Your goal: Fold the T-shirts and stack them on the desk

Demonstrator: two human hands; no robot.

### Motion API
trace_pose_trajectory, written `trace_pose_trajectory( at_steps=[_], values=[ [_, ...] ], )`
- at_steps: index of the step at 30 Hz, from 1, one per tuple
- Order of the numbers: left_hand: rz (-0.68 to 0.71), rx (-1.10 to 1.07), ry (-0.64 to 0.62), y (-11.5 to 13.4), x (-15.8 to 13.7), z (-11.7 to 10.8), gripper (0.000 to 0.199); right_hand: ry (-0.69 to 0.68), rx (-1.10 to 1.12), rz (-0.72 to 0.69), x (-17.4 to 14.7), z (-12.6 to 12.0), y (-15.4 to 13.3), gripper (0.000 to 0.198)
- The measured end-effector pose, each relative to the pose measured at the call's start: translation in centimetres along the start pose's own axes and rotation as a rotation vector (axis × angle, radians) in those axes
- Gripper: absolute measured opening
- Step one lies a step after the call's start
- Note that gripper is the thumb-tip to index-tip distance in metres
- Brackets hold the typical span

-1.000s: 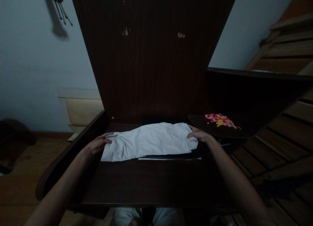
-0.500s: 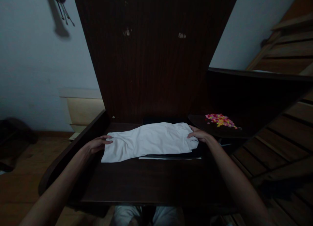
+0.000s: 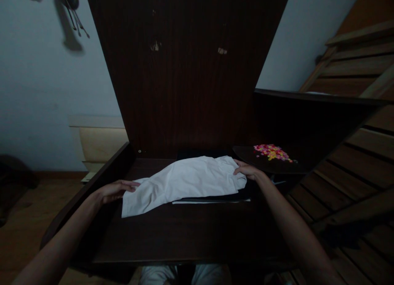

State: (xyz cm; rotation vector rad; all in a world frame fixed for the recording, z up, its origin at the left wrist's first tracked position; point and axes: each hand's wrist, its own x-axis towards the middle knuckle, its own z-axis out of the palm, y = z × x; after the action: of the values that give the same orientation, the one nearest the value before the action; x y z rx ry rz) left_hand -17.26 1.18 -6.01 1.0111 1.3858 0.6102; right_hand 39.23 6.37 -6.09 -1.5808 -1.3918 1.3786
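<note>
A long, folded white garment (image 3: 191, 178) lies across the dark desk, wrinkled toward its left end; I cannot tell which kind of garment it is. My left hand (image 3: 118, 189) pinches its left end, with the thumb on top and the other fingers partly hidden. At the opposite end my right hand (image 3: 246, 170) grips the folded edge, thumb over the cloth. Beneath the garment's right part lies a dark flat stack (image 3: 212, 200) with a thin pale edge, mostly covered.
The dark wooden desk (image 3: 172, 240) has a raised left side rail (image 3: 89, 190) and a tall back panel (image 3: 184, 92). Small pink, red and yellow pieces (image 3: 272, 152) lie on a shelf at right. Wooden slats (image 3: 353, 153) stand beyond. My legs are under the desk's front edge.
My left hand has moved left and toward me, pulling the garment's left end down at a slant. My right hand keeps its grip. The view has shifted slightly.
</note>
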Motion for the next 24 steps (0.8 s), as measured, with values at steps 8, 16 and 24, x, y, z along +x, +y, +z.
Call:
trace_pose_trajectory(
  at_steps=[8,16,24],
  values=[
    [0.333,-0.328,0.177,3.3,-1.2,0.7,0.075,-0.037,0.088,-0.019,-1.0,0.3,-1.1,0.082],
    [0.346,-0.179,0.319,5.6,1.5,-1.7,0.07,0.024,0.1,-0.102,-2.3,0.0,-1.5,0.102],
    [0.104,-0.186,0.113,1.2,3.0,0.2,0.054,-0.029,-0.066,0.002,-1.9,0.3,-0.7,0.081]
  ],
)
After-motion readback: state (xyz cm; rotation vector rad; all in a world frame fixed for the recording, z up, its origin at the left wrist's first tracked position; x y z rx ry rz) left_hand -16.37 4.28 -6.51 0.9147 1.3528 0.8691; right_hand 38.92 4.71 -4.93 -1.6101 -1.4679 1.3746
